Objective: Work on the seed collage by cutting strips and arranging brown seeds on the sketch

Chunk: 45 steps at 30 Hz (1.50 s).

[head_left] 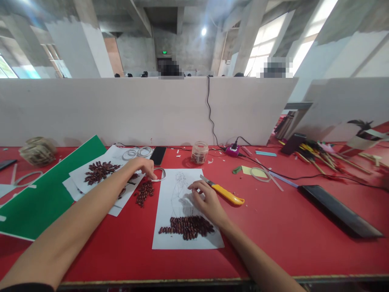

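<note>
My left hand (143, 165) reaches over to a white ring of tape (164, 174), its fingers curled and pointing down at the ring's near side. What its fingertips hold, if anything, is hidden. Just below lies a loose pile of dark brown beans or seeds (145, 194). My right hand (207, 198) hovers over or rests on a white sheet (161, 202) with a pencil figure drawn on it; its fingers are bent and apart, with nothing visible in them. Rows of the same beans (187, 227) cover the lower part of the sheet. A yellow utility knife (227, 194) lies beside that hand.
Left are a green board (39, 211) and papers bearing a bean cluster (100, 172). Behind stand a glass jar (199, 153), a phone (158, 155) and a purple power adapter (233, 150). A black case (337, 209) lies right. A white partition (136, 109) closes off the back.
</note>
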Each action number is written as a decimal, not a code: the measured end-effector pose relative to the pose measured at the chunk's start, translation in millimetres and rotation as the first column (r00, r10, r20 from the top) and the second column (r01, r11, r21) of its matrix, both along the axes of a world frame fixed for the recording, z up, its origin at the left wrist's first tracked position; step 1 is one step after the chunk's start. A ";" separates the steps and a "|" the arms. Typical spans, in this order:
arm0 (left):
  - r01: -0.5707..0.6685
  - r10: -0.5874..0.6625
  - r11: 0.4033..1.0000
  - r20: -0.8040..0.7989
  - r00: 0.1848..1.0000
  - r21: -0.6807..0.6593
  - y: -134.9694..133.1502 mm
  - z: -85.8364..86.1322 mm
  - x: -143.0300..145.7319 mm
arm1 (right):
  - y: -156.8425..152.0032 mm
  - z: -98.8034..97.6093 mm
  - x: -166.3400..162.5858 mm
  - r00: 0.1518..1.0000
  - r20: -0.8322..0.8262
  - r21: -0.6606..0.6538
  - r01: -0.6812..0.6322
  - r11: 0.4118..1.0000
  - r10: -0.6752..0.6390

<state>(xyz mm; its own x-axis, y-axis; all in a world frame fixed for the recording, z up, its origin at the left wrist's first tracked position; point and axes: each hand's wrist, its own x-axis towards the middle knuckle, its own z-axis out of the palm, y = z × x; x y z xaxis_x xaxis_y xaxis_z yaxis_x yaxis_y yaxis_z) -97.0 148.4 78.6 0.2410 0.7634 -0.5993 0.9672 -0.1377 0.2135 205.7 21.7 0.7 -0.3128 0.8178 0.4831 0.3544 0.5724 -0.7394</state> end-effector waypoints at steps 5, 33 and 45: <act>-0.021 -0.034 0.955 0.182 0.983 0.295 -69.7 15.5 -11.3 | 2.8 16.5 34.4 0.974 -0.011 0.043 0.228 0.973 -0.228; 0.313 -0.609 0.608 0.177 0.773 0.729 -158.2 -74.6 105.3 | -41.3 33.2 104.8 0.979 0.200 -0.439 0.132 0.889 -0.047; 0.395 -0.649 0.493 0.025 0.760 0.776 -163.6 -81.9 104.3 | -59.7 24.0 89.6 0.873 0.488 -0.355 0.194 0.915 0.004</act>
